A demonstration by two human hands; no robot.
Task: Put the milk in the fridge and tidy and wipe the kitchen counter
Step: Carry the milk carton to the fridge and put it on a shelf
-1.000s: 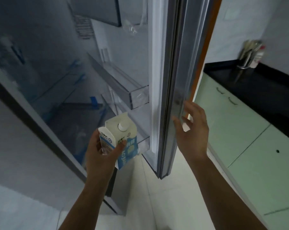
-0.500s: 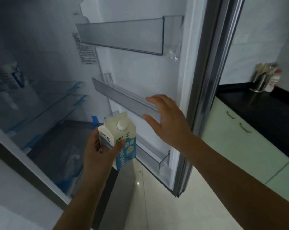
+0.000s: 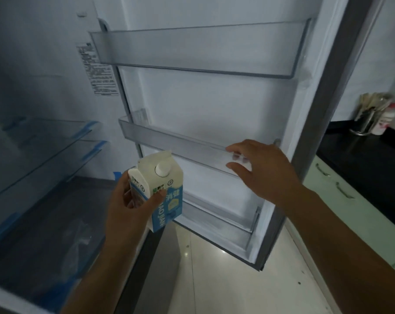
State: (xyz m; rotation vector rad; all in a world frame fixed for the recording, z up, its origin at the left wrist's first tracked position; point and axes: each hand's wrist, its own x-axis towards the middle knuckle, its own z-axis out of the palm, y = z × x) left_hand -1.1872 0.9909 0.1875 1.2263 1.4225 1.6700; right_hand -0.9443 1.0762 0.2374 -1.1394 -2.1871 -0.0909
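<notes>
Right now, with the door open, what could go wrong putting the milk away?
The left hand holds the milk carton one-handed, thumb across its front; that grip could slip. The right hand hooks over the middle shelf rim, where the carton might land on it. Pulling that shelf could unseat it.

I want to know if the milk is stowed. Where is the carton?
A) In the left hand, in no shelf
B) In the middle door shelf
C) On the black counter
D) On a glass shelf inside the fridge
A: the left hand grips the carton in front of the open door, below the middle door shelf, where only the right hand is.
</notes>
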